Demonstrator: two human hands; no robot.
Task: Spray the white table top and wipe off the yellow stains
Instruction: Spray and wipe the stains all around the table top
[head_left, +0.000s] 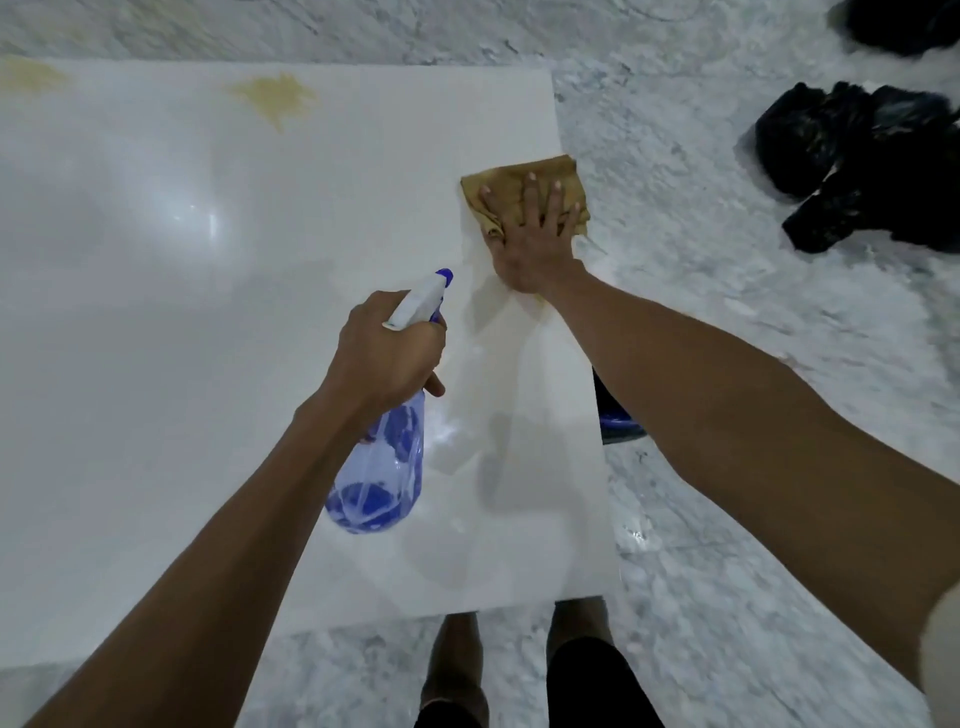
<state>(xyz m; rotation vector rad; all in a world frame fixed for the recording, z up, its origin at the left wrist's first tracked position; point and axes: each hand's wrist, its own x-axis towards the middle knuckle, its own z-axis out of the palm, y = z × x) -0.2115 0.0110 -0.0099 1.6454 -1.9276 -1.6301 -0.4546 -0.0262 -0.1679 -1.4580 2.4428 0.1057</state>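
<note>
The white table top fills the left and middle of the view. My left hand grips the neck of a clear blue spray bottle, nozzle pointing away from me. My right hand presses flat, fingers spread, on a tan cloth at the table's right edge. A wet, faintly yellow smear runs from the cloth back toward me. One yellow stain lies near the far edge, another at the far left corner.
The floor around the table is mottled grey marble. Black plastic bags lie on it at the upper right. A dark blue object shows under my right forearm beside the table. My feet stand at the near edge.
</note>
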